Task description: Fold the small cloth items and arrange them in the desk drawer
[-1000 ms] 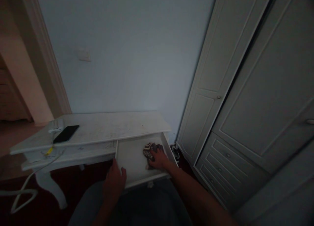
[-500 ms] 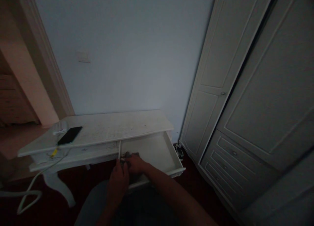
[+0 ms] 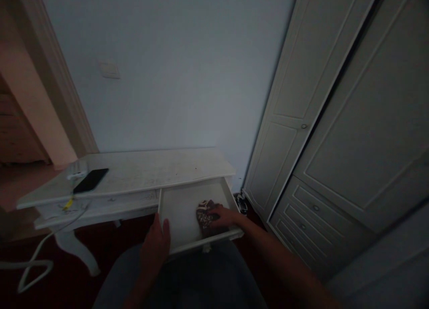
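Observation:
A small bundle of dark brown cloth with a whitish pattern [image 3: 203, 215] lies in the right part of the pulled-out white drawer [image 3: 181, 210]. My right hand [image 3: 217, 215] is closed over the cloth from the right, with its fingers curled on top. Part of the bundle is hidden under that hand. At the drawer's left wall, my left hand [image 3: 157, 240] has its thumb raised apart from the other fingers. It holds no cloth, and I cannot tell how firmly it touches the wall.
The drawer belongs to a white table [image 3: 134, 170] against the wall. A dark phone [image 3: 91, 180] and a white adapter [image 3: 77, 169] lie at its left end, with a white cable [image 3: 40, 255] hanging down. Shoes [image 3: 241, 203] sit beside the white wardrobe [image 3: 275, 152].
Both hands were together at the drawer's left side around the bundle. My right hand has moved right with the cloth, down into the drawer, while my left hand has stayed near the left wall.

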The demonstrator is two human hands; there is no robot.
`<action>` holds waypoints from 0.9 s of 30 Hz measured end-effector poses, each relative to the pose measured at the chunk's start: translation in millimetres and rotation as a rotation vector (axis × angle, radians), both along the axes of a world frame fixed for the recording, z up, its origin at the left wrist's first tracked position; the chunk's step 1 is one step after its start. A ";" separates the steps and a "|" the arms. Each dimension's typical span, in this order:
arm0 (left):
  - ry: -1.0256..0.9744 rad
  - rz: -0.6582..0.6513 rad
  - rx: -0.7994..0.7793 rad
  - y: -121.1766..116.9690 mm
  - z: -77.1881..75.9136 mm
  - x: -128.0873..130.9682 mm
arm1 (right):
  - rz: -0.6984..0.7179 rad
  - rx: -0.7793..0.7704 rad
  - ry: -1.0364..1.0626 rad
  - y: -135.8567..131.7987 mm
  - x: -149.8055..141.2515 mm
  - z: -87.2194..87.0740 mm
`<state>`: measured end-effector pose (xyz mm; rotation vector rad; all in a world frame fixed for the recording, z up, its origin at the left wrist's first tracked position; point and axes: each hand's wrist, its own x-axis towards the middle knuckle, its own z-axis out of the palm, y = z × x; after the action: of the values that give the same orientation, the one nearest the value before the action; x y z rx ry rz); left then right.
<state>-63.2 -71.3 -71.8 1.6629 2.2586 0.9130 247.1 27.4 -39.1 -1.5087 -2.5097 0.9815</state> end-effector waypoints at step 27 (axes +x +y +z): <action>-0.210 -0.089 0.420 -36.9 28.9 5.5 | -0.470 -0.242 1.137 -24.1 -144.9 15.2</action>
<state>-57.6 -108.2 -42.9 1.7067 1.9318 1.5405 102.3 3.3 -23.9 -1.0006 -1.2270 1.4789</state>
